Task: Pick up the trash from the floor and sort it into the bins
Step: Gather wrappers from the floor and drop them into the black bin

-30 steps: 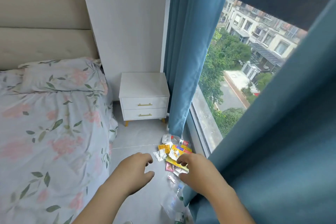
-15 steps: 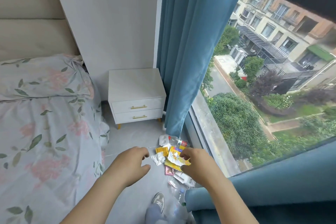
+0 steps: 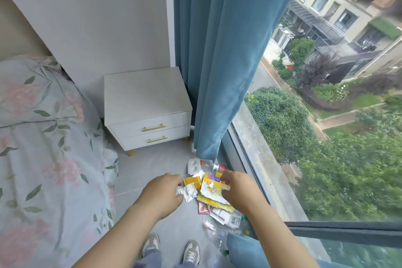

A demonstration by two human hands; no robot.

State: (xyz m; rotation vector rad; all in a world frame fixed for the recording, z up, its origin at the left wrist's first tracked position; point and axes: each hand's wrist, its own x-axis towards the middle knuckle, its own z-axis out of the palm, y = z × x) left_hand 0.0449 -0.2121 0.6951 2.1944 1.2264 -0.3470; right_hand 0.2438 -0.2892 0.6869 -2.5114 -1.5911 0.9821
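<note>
A pile of trash lies on the grey floor by the window: a yellow and white wrapper (image 3: 212,189), a crumpled white paper (image 3: 188,193), a small yellow packet (image 3: 192,181), a white blister tray (image 3: 194,165), a pink packet (image 3: 204,208) and clear plastic bottles (image 3: 219,230). My left hand (image 3: 163,193) hovers just left of the crumpled paper, fingers loosely curled, holding nothing. My right hand (image 3: 239,191) reaches over the right edge of the yellow wrapper, fingers curled downward; no grip shows. No bins are in view.
A white two-drawer nightstand (image 3: 148,113) stands behind the pile. A blue curtain (image 3: 217,61) hangs down to the trash, with more curtain at the lower right. The flowered bed (image 3: 47,159) fills the left. The floor-to-ceiling window (image 3: 326,137) is right. My shoes (image 3: 171,248) stand below.
The view has tilted down and closer to the pile; my shoes have come into view. Both hands stay over the trash in much the same pose, and nothing has been lifted.
</note>
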